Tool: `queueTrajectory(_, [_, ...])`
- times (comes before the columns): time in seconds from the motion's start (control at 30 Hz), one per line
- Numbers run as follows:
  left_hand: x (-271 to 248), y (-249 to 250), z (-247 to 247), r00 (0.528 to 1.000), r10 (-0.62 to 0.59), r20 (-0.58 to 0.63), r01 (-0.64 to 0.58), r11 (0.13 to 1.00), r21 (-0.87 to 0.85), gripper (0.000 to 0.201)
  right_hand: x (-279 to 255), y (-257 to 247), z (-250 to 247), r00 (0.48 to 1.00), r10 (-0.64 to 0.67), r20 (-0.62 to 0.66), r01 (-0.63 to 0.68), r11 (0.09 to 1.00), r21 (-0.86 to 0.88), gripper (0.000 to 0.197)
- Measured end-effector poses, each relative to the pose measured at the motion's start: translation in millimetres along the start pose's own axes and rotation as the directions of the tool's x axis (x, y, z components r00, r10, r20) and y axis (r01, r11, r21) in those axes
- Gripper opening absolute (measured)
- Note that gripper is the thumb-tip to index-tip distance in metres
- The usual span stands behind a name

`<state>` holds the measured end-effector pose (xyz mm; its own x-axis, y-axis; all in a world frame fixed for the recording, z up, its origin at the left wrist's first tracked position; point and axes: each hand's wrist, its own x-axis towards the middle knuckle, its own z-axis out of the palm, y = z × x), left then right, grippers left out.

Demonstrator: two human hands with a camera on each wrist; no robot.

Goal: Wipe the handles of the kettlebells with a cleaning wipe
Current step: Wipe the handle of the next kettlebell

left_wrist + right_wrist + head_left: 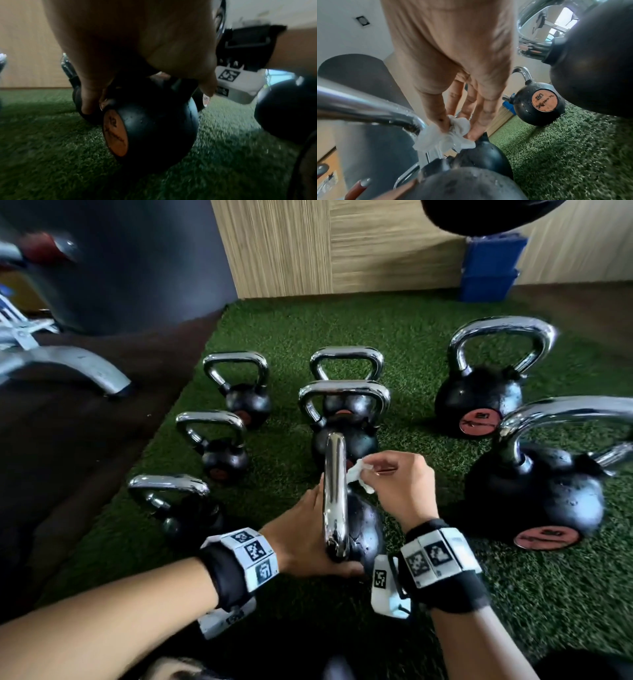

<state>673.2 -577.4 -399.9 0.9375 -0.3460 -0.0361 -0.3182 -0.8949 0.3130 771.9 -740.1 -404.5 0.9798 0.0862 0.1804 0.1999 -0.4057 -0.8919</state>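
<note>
- Chrome handle (335, 494) of the near kettlebell (364, 529) is the reference; the bell sits on green turf (479, 594), front of the middle column, handle edge-on to the head camera.
- Left hand (305, 537) is on the left side of the handle, down by the near leg. Fingers wrap toward the bell body in the left wrist view, so it looks like a bracing grip; exact finger closure is partly hidden.
- Right hand (394, 481) is just right of the handle, thumb and fingers pinching a bunched white wipe (359, 479).
- Wipe touches the handle at its far bend, per the right wrist view (443, 136).
- Judgement: mid-wipe on this handle, far leg being done.
- To do it well: open the wipe out a bit so it wraps the bar, not just dabs one side.
- Run it over the arch and down both legs to the bell, including the inside face.
- Keep the left hand bracing, and shift it so the covered patch gets wiped too.
- Other kettlebells: three left of the handle, two behind, two larger to the right, apparently still pending.
</note>
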Motion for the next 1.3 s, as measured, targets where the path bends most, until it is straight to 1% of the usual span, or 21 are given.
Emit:
queueTrajectory(0.07, [-1, -2, 2, 0.993, 0.067, -0.099, -0.071, 0.996, -0.044, 0.078, 4, 1, 9, 0.999, -0.007, 0.033, 0.008, 1.000, -0.026, 0.015])
queueTrajectory(0.13, [-3, -7, 1, 0.988, 0.084, -0.127, -0.100, 0.987, -0.122, 0.061, 9, 3, 15, 0.999, 0.014, 0.044, -0.013, 1.000, -0.022, 0.023])
queueTrajectory(0.2, [-5, -13, -7, 0.982, 0.146, -0.116, -0.167, 0.966, -0.199, 0.043, 11, 8, 16, 0.998, 0.056, 0.037, -0.056, 0.998, 0.004, 0.032])
queueTrajectory(0.27, [-1, -21, -17, 0.962, 0.264, -0.067, -0.271, 0.952, -0.145, 0.032, 9, 15, 17, 0.992, 0.113, 0.051, -0.118, 0.989, 0.091, 0.030])
queueTrajectory(0.3, [0, -23, -20, 0.960, 0.278, -0.019, -0.279, 0.953, -0.122, 0.030, 7, 18, 16, 0.987, 0.142, 0.072, -0.151, 0.979, 0.138, 0.026])
queueTrajectory(0.37, [2, -26, -22, 0.956, 0.292, 0.020, -0.288, 0.951, -0.116, 0.028, 2, 18, 17, 0.980, 0.170, 0.106, -0.187, 0.963, 0.191, 0.017])
queueTrajectory(0.43, [2, -29, -17, 0.963, 0.270, 0.015, -0.264, 0.952, -0.152, 0.032, 4, 14, 18, 0.985, 0.157, 0.076, -0.169, 0.967, 0.192, 0.016])
queueTrajectory(0.5, [3, -30, -16, 0.974, 0.226, 0.032, -0.212, 0.947, -0.240, 0.034, 8, 6, 20, 0.996, 0.092, -0.014, -0.089, 0.984, 0.153, 0.021])
queueTrajectory(0.53, [4, -29, -16, 0.977, 0.207, 0.051, -0.186, 0.944, -0.272, 0.030, 9, 1, 20, 0.997, 0.040, -0.069, -0.031, 0.991, 0.134, 0.023])
queueTrajectory(0.6, [3, -28, -14, 0.981, 0.152, 0.120, -0.111, 0.948, -0.298, 0.034, 9, -5, 21, 0.987, -0.053, -0.149, 0.067, 0.993, 0.093, 0.025])
queueTrajectory(0.63, [3, -29, -13, 0.981, 0.127, 0.146, -0.073, 0.943, -0.325, 0.032, 7, -7, 21, 0.984, -0.078, -0.159, 0.091, 0.993, 0.078, 0.027])
queueTrajectory(0.67, [2, -30, -10, 0.986, 0.108, 0.128, -0.059, 0.938, -0.341, 0.025, 6, -8, 20, 0.985, -0.086, -0.150, 0.097, 0.993, 0.073, 0.027])
queueTrajectory(0.7, [1, -32, -8, 0.993, 0.083, 0.088, -0.048, 0.937, -0.345, 0.026, 5, -9, 17, 0.988, -0.082, -0.129, 0.092, 0.993, 0.076, 0.027])
queueTrajectory(0.73, [0, -31, -8, 0.995, 0.082, 0.057, -0.058, 0.938, -0.341, 0.031, 4, -10, 15, 0.991, -0.078, -0.107, 0.087, 0.993, 0.081, 0.028])
queueTrajectory(0.8, [1, -29, -11, 0.990, 0.125, 0.068, -0.095, 0.938, -0.333, 0.021, 5, -14, 11, 0.989, -0.113, -0.101, 0.119, 0.991, 0.064, 0.028])
queueTrajectory(0.87, [2, -30, -11, 0.987, 0.123, 0.105, -0.085, 0.948, -0.307, 0.020, 2, -22, 9, 0.962, -0.233, -0.140, 0.237, 0.971, 0.014, 0.031])
queueTrajectory(0.93, [1, -31, -8, 0.991, 0.122, 0.057, -0.104, 0.963, -0.250, 0.030, -7, -30, 7, 0.913, -0.365, -0.182, 0.367, 0.930, -0.024, 0.033])
queueTrajectory(1.03, [-1, -34, -2, 0.996, 0.075, 0.049, -0.059, 0.961, -0.269, 0.037, -31, -33, 6, 0.838, -0.523, -0.158, 0.518, 0.852, -0.076, 0.029])
queueTrajectory(1.13, [-1, -31, -4, 0.998, 0.050, 0.041, -0.035, 0.950, -0.311, 0.036, -50, -33, 3, 0.814, -0.569, -0.118, 0.564, 0.822, -0.075, 0.029])
queueTrajectory(1.2, [-2, -29, -7, 0.997, 0.051, 0.055, -0.030, 0.947, -0.321, 0.039, -48, -35, 1, 0.819, -0.562, -0.115, 0.561, 0.827, -0.048, 0.027])
queueTrajectory(1.3, [-2, -28, -5, 0.996, 0.062, 0.057, -0.040, 0.946, -0.323, 0.034, -44, -42, -3, 0.836, -0.538, -0.110, 0.537, 0.843, -0.041, 0.029])
